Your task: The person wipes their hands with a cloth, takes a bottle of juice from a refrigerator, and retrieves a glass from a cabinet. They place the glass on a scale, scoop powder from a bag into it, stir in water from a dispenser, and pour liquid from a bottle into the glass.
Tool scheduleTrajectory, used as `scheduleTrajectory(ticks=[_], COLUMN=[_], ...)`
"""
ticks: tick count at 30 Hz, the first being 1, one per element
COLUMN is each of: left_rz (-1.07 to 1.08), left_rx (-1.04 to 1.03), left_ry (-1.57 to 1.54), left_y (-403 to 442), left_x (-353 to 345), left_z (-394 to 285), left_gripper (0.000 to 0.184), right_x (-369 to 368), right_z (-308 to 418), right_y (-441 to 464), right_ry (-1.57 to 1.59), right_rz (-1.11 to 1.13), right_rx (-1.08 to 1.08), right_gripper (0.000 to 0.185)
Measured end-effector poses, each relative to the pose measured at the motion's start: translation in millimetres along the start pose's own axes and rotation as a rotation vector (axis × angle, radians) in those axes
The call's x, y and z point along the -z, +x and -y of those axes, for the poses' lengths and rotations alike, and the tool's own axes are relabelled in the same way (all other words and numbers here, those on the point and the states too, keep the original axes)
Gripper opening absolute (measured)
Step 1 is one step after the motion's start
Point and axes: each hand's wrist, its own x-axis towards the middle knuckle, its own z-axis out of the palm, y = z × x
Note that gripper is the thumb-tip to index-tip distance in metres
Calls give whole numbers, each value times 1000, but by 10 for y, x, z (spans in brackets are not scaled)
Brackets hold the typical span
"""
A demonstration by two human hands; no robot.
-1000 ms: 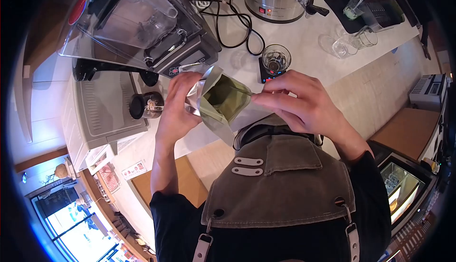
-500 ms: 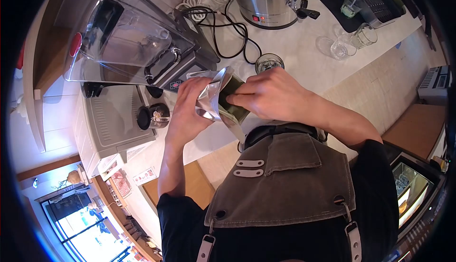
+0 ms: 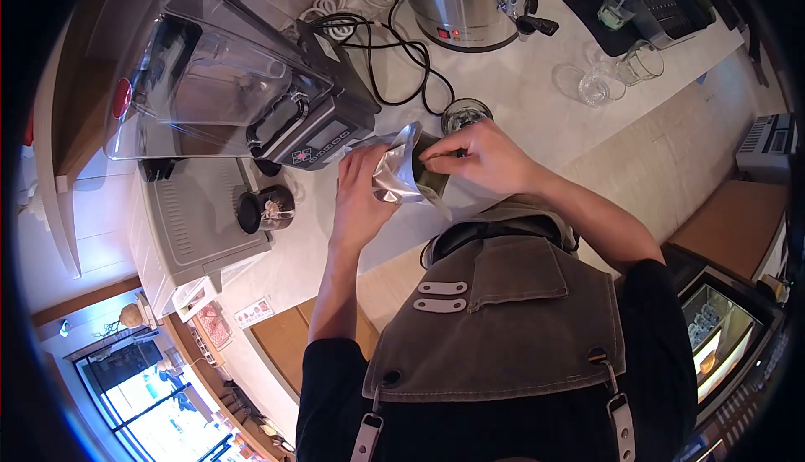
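Observation:
A silver foil pouch (image 3: 397,174) is gripped by my left hand (image 3: 362,194) over the counter, its mouth tilted to the right. Its inside looks green; the contents are mostly hidden. My right hand (image 3: 486,160) is at the mouth, thumb and fingers pinched together just inside it. Whatever those fingertips hold, if anything, I cannot make out. Just beyond my right hand stands a clear glass (image 3: 465,115), partly covered by it. The blender's control base (image 3: 323,139) is close to the pouch on the left.
A steel urn (image 3: 470,9) stands at the back, with black cables (image 3: 411,68) trailing near it. Clear glasses (image 3: 644,61) are at the right, by a dark tray (image 3: 587,18) bearing cups. A dark-lidded jar (image 3: 272,208) sits left beside a grey appliance (image 3: 201,210).
My left hand and the pouch have shifted slightly right. My right hand's fingers have drawn back from deeper inside the pouch to its mouth, showing a pinch.

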Motion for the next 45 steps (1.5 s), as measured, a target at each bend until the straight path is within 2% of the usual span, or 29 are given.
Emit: scheduleTrajectory(ticks=[3,9,12,18,24,30,36,45], left_rz=[-28,-66,-51,-105,-131,-263,-250,-248], left_rx=[-6,57,116,158,193,206,271,279], left_ry=[-16,-69,-125,-221,-271,-359,-316,-276], left_y=[15,40,36,62,74,49,38,61], left_x=[-78,-72,-74,-105,-232,-497,-646,-722], left_z=[38,-8,21,-54,-44,10,36,83], left_gripper=[84,89,93,91,97,97,108,107], right_x=[-15,48,96,210,255,303,348,420], right_z=[-33,71,91,38,47,43,45,87], right_y=[-78,-185,-209,-215,-205,-219,-226,-234], right_ry=[39,199,365,481,463,426,385,349], right_rz=[-79,-260,-344,-380,-431,-478,-509,-536], right_rx=[-179,-266,-276,-221,-242,-282,-305,-345], right_gripper=[27,28,26,25,26,27,25,28])
